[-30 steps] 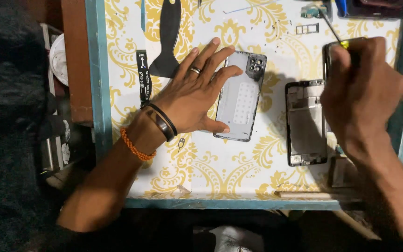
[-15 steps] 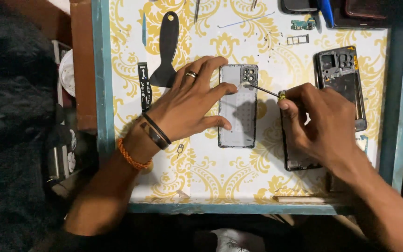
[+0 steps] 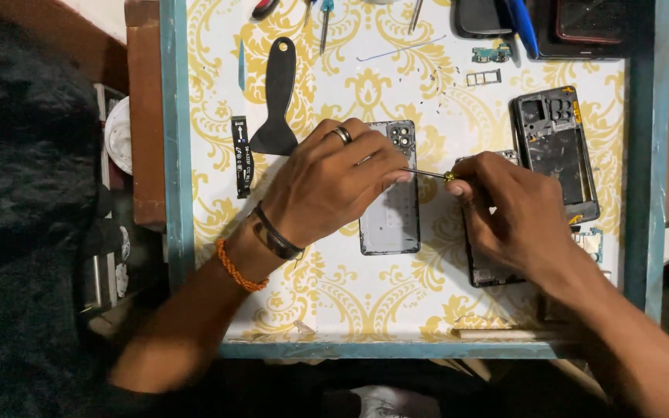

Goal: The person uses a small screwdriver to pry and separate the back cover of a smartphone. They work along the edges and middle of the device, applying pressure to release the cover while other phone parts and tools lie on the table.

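Left hand [image 3: 325, 186] flat on grey rectangular phone back cover [image 3: 391, 220], fingers spread, pinning it mid table [image 3: 365, 85] with yellow floral cloth; right hand [image 3: 516, 213] fingers closed round thin metal screwdriver with yellow collar [image 3: 427, 173], tip at cover near camera cutout; black phone frame [image 3: 555, 151] right, black plastic scraper [image 3: 276, 101] upper left
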